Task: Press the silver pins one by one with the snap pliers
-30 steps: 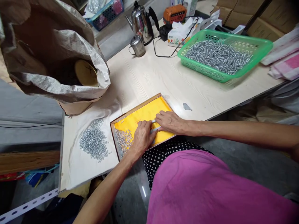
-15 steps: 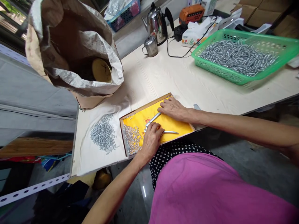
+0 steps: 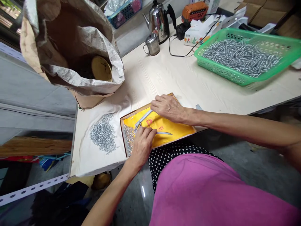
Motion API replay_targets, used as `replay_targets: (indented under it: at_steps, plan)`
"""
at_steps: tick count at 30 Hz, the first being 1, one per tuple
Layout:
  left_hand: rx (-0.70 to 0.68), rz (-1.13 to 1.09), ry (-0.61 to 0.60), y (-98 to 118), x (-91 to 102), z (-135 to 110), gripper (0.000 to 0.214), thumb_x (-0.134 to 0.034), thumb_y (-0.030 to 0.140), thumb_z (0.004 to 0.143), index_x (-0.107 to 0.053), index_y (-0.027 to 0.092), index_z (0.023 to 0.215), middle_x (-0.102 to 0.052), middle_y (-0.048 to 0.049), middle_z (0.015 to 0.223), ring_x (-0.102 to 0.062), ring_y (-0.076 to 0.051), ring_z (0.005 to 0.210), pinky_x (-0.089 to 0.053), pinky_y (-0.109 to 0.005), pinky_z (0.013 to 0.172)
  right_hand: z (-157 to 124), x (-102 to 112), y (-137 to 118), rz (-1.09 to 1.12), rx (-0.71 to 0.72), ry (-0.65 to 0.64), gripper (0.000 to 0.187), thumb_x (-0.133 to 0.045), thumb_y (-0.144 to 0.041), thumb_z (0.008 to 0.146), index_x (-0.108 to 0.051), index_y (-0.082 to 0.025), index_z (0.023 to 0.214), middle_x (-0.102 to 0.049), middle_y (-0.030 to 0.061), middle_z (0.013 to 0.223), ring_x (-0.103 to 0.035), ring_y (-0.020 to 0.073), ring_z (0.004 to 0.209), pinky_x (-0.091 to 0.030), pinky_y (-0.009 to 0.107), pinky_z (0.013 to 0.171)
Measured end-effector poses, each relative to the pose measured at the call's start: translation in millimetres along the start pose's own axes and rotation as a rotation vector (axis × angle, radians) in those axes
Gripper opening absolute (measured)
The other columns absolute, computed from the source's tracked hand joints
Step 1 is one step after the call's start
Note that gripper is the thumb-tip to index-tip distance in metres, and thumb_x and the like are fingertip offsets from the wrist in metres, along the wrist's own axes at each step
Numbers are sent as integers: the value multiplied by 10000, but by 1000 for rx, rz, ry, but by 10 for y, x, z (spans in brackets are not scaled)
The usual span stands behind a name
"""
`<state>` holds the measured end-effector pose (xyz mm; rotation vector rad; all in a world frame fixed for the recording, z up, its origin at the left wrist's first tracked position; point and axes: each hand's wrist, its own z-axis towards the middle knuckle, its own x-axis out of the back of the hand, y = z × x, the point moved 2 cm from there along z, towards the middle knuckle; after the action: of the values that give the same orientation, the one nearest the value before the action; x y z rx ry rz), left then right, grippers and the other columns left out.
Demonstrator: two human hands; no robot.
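A silver pliers-like tool (image 3: 144, 118) with two long handles, spread apart, lies low over the yellow bottom of a shallow box (image 3: 123, 138). My right hand (image 3: 168, 108) is closed around the end of its upper handle. Lower down, my left hand (image 3: 141, 145) has curled fingers on the tool near its joint, and the curved lower handle sticks out past them. Small metal pins (image 3: 129, 134) fill the left end of the box, partly behind my left hand. The tool's jaws are mostly hidden.
On the cloth left of the box sits a pile of pins (image 3: 103, 133). A large open sack (image 3: 98, 89) stands behind it. At the back right is a green basket (image 3: 219, 70) heaped with metal pieces (image 3: 242, 58). A kettle (image 3: 158, 22) and metal cup (image 3: 152, 45) stand at the back.
Both hands and the tool have moved left inside the box, towards the pins. More of the red print on the yellow bottom shows now.
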<state>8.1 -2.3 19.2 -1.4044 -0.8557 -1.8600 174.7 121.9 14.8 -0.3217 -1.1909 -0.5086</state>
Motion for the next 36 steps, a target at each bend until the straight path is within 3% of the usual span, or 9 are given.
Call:
replay_targets:
  at_steps: [5, 9, 11, 14, 16, 18, 23, 30, 36]
  plan:
    - [6, -17, -104, 249, -452, 253, 275, -387, 185, 1027, -643, 172, 1127, -672, -83, 1005, -546, -223, 937, -492, -366, 881, -338, -161, 244, -39, -32, -100, 265, -384, -115, 982, -625, -187, 899, -641, 100, 878, -476, 238, 906, -337, 356, 710]
    - [77, -41, -49, 193, -550, 267, 254, -439, 260, 1022, -630, 178, 1167, -650, -103, 1090, -548, -233, 1007, -495, -383, 899, -470, -424, 344, 6, -61, -171, 267, -375, -114, 966, -609, -210, 878, -629, 93, 871, -492, 241, 894, -341, 353, 673]
    - [190, -5, 72, -37, -448, 130, 246, -465, 273, 1012, -627, 185, 1174, -634, -114, 1131, -549, -240, 1032, -498, -393, 899, -500, -546, 345, 27, -73, -194, 271, -357, -123, 972, -601, -208, 890, -622, 92, 881, -494, 236, 877, -335, 346, 652]
    - [469, 138, 213, -616, -176, -251, 231, -452, 230, 1002, -668, 193, 1075, -640, -107, 1032, -549, -243, 961, -496, -393, 843, -535, -655, 322, 46, -102, -182, 295, -318, -128, 978, -592, -203, 900, -604, 91, 881, -491, 230, 858, -328, 339, 642]
    - [629, 264, 159, -1029, -2, -555, 260, -447, 216, 987, -705, 192, 966, -641, -110, 933, -533, -266, 915, -479, -403, 789, -555, -673, 301, 47, -119, -156, 316, -294, -123, 976, -592, -200, 909, -599, 97, 892, -491, 236, 870, -340, 343, 660]
    - [707, 327, -8, -1352, 109, -830, 292, -441, 174, 963, -730, 190, 922, -648, -120, 911, -523, -288, 928, -462, -408, 776, -570, -667, 280, 40, -130, -143, 336, -274, -121, 978, -598, -194, 928, -601, 104, 907, -491, 245, 891, -355, 348, 680]
    - [607, 334, -276, -1604, 147, -1153, 285, -470, 187, 953, -753, 196, 987, -659, -130, 962, -505, -300, 948, -435, -400, 777, -579, -642, 249, 29, -143, -127, 370, -250, -131, 993, -614, -189, 967, -606, 111, 914, -490, 253, 908, -367, 351, 688]
    - [466, 359, -391, -1597, 98, -1111, 263, -460, 196, 964, -715, 194, 905, -638, -138, 921, -511, -302, 945, -421, -410, 783, -565, -635, 242, 2, -134, -134, 353, -268, -116, 971, -612, -196, 964, -615, 111, 916, -491, 252, 901, -376, 346, 689]
    - [473, 380, -381, -1646, 92, -1195, 269, -439, 203, 968, -705, 197, 932, -645, -131, 939, -527, -293, 947, -426, -395, 782, -546, -607, 236, 57, -191, -144, 320, -309, -115, 970, -614, -211, 940, -615, 105, 935, -496, 254, 924, -376, 346, 695]
